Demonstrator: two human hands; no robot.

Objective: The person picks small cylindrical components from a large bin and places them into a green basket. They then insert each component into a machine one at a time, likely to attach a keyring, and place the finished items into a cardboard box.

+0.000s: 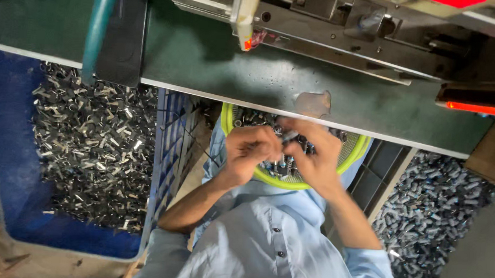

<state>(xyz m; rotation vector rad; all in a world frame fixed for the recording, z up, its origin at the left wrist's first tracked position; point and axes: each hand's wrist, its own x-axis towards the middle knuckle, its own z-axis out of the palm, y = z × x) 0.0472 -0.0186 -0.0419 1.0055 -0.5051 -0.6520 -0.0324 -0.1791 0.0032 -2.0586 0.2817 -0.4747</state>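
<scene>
green worktable (217, 70) | blue crate (9, 160) (metal parts) | hands (283, 152) over basket (351, 156)

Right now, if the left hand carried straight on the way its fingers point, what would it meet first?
The left hand points across at the right hand, so it would likely meet the small dark metal part between them first; depth is unclear.

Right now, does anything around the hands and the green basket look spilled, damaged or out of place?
Nothing stands out. The left hand and right hand meet over the yellow-green mesh basket of small metal parts. The blue crate keeps its metal pieces inside.
</scene>
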